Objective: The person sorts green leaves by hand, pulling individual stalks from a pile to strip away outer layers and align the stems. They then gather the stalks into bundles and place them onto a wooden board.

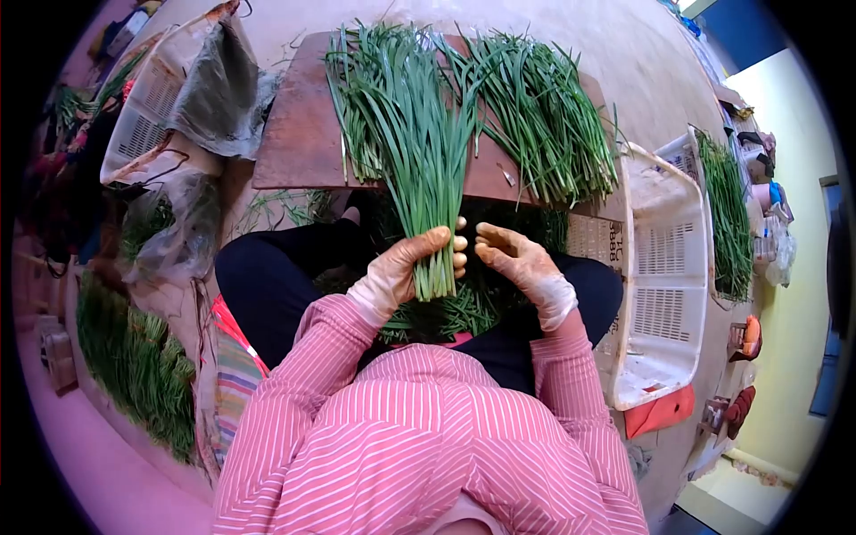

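Observation:
A thick bunch of garlic chives (430, 192) is in my left hand (406, 266), the fingers wrapped round it just above the pale cut ends. Its green leaves reach away from me over the brown board (299, 116). To the right, my right hand (526, 263) is off the bunch, with its fingers bent and apart and nothing in them. Both hands wear thin, stained gloves. More chives lie on the board: one pile (357, 134) partly hidden behind the held bunch, another pile (553, 125) on the right. Loose green pieces (446, 316) cover my lap.
At my right stands a white plastic crate (664, 276), with more chives (724, 214) beyond it. Bundled chives (134, 366) lie on the floor at left. Farther up on the left are a crate (147, 98) with a dark cloth and a clear plastic bag (174, 223).

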The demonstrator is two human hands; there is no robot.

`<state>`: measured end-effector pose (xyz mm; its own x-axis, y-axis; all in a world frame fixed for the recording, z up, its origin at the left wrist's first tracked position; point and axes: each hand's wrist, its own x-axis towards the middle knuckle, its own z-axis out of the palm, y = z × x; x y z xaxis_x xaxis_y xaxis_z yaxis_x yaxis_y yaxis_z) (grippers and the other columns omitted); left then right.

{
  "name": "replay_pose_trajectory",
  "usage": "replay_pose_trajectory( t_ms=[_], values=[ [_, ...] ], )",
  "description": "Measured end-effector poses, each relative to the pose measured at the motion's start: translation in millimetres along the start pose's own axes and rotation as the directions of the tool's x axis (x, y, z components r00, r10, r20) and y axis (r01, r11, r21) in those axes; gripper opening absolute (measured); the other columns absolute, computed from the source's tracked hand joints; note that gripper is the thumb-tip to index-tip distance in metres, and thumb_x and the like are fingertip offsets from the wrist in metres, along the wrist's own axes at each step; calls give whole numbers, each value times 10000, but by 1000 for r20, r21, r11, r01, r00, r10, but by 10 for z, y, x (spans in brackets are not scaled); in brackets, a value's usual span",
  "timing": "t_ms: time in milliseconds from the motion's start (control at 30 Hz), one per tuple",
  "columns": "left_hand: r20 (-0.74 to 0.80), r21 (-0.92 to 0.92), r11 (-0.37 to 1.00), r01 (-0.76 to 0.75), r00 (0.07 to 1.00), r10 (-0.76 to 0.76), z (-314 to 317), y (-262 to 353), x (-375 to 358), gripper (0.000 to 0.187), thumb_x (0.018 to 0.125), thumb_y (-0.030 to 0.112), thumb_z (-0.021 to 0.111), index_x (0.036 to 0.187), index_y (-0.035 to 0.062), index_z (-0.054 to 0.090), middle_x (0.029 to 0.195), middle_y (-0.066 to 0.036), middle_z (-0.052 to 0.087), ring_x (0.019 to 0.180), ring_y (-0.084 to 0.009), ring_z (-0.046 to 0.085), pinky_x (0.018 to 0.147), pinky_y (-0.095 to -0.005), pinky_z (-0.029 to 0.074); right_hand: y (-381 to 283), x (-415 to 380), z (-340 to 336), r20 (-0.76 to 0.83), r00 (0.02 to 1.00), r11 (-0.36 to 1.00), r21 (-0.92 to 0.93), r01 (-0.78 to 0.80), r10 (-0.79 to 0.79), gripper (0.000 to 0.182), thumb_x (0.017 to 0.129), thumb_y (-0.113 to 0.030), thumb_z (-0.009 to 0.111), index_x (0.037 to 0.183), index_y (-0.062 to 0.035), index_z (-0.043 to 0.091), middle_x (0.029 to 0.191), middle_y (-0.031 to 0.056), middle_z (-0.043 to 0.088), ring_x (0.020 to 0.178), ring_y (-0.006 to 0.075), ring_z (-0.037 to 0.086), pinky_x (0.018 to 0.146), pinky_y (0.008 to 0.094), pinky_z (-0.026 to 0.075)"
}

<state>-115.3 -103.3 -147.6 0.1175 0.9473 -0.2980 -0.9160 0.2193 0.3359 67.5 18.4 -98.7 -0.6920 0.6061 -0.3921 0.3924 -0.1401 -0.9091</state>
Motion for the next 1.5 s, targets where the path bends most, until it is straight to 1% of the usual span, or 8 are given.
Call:
replay_pose_trajectory(
  t_ms=[133,633,767,867,1100,1200,1267,1500],
  values=[
    [13,149,980,132,991,-135,55,-95,-115,373,892,260,684,1154,10,595,996,-87,671,880,-205,684,772,-359,586,-130,180,237,188,982,973,226,-42,-1,449,851,-389,724,1060,-3,627,896,39,657,750,74,591,645,221,473],
    [10,459,879,130,988,-151,163,82,-167,398,806,142,757,1152,14,609,1017,-92,661,982,-209,630,902,-347,495,-317,208,500,284,948,863,505,-22,-142,597,777,-250,798,1249,19,549,1025,97,678,933,183,647,870,313,514],
    [87,503,789,-351,930,358,167,191,-154,753,778,225,796,1400,54,407,1327,-59,513,1232,-201,482,1093,-343,309,-456,289,555,-79,925,899,-281,336,-371,449,769,-172,761,1159,-21,596,958,147,700,883,259,681,805,356,522],
    [70,391,688,-611,765,640,187,87,-148,720,813,241,772,1405,65,402,1372,-69,485,1246,-200,474,1106,-363,312,-532,387,811,89,691,300,-855,422,-718,378,819,-106,567,1185,-16,557,768,114,635,714,272,645,774,365,494],
    [-60,-78,753,-653,757,650,220,481,-376,356,936,160,599,1278,79,543,1126,-90,647,1178,-272,558,1085,-474,380,-603,367,1190,233,533,-32,-933,358,-814,506,842,-123,509,1342,-76,446,1030,88,587,865,220,586,802,350,471],
    [-10,-63,657,-752,658,753,99,703,-516,274,921,113,607,1193,80,594,1005,-50,675,1082,-261,611,1116,-510,345,-262,412,888,59,654,282,-871,403,-754,526,839,-93,577,1342,-71,428,878,114,638,733,260,634,639,358,516],
    [130,-17,605,-796,598,791,20,834,-566,280,914,138,622,1187,85,593,969,-37,663,1050,-245,611,1128,-518,320,-129,369,687,-49,952,223,-975,21,-301,472,836,-111,627,1288,-84,492,779,103,646,680,272,648,604,389,518],
    [266,17,569,-822,552,790,-49,952,-663,310,928,142,590,1233,99,564,1001,-19,620,1070,-230,587,1133,-520,306,-200,148,360,-209,706,654,-610,447,-677,181,848,-146,705,1015,-80,703,827,107,677,736,248,661,667,326,528]
  ],
)
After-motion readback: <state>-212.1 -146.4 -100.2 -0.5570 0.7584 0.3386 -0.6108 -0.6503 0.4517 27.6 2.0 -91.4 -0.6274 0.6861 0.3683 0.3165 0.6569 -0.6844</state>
